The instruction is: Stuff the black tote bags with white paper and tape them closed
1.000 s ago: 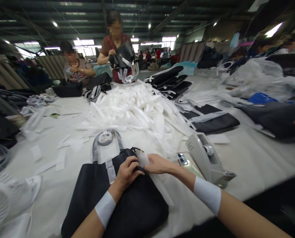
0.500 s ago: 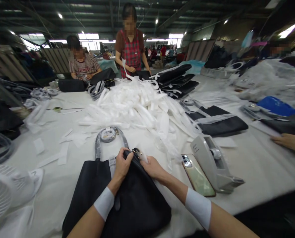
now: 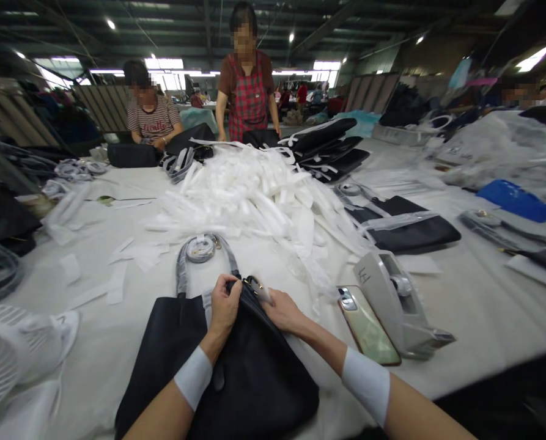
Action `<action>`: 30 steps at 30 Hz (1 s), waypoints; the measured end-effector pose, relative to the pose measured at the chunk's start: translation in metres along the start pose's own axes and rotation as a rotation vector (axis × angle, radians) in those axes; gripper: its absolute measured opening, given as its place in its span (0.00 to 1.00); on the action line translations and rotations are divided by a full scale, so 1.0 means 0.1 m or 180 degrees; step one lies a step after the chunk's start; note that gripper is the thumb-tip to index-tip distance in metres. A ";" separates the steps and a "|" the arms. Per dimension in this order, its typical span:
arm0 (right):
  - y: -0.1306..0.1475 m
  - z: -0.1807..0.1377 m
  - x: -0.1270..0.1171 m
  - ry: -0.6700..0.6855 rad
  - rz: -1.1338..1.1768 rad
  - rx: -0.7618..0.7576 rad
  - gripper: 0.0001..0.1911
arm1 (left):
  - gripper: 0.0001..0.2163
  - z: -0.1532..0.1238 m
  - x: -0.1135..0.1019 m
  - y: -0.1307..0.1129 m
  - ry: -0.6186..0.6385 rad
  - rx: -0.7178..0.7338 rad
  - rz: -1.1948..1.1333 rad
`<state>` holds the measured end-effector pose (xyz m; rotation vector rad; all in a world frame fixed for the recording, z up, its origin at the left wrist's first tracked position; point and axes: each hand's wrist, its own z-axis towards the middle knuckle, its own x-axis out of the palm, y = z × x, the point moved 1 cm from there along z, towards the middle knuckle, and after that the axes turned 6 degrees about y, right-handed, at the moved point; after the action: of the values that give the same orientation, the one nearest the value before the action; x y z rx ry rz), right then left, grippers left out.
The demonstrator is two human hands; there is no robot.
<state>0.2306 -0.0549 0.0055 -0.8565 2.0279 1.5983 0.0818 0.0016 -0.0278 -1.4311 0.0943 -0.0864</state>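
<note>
A black handbag (image 3: pixel 254 379) lies flat on the white table (image 3: pixel 474 305) right in front of me. Its grey wrapped strap (image 3: pixel 203 250) loops away from me. My left hand (image 3: pixel 224 308) is closed on the bag's top edge. My right hand (image 3: pixel 282 311) pinches the same edge beside a small gold clasp (image 3: pixel 254 283) and a bit of white wrapping. Both wrists wear white bands.
A big heap of white foam strips (image 3: pixel 254 195) fills the table's middle. A phone (image 3: pixel 368 327) and a grey tape dispenser (image 3: pixel 398 302) lie right of my hands. A white fan (image 3: pixel 2 360) sits at the left. More black bags (image 3: pixel 405 226) and two people (image 3: pixel 247 79) are farther off.
Both hands slid up from the bag's body to its top edge by the clasp. The standing person put down the bag they held; a hand at the right edge withdrew.
</note>
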 end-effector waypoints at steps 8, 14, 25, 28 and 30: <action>0.03 -0.03 -0.07 0.0436 0.0141 -0.0197 0.12 | 0.07 0.04 0.01 0.05 -0.0007 0.0149 0.0260; -0.12 0.01 0.04 0.0076 0.0094 0.0160 0.19 | 0.13 -0.13 -0.01 -0.09 0.0309 0.1823 0.1542; -0.13 -0.67 -0.19 0.0041 -0.0007 -0.0013 0.10 | 0.12 -0.15 0.12 0.00 0.1944 0.2176 0.2545; -0.14 -1.08 -0.30 0.0284 -0.0223 0.0084 0.13 | 0.13 -0.14 0.11 0.03 0.1948 0.2225 0.2582; -0.16 -1.19 -0.31 0.0396 -0.0158 0.0070 0.16 | 0.15 -0.15 0.10 0.02 0.1964 0.2307 0.2616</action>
<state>0.2698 -0.1656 0.0444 -1.0131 2.0872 1.5276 0.0903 -0.0140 -0.0324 -0.5231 1.0400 0.1135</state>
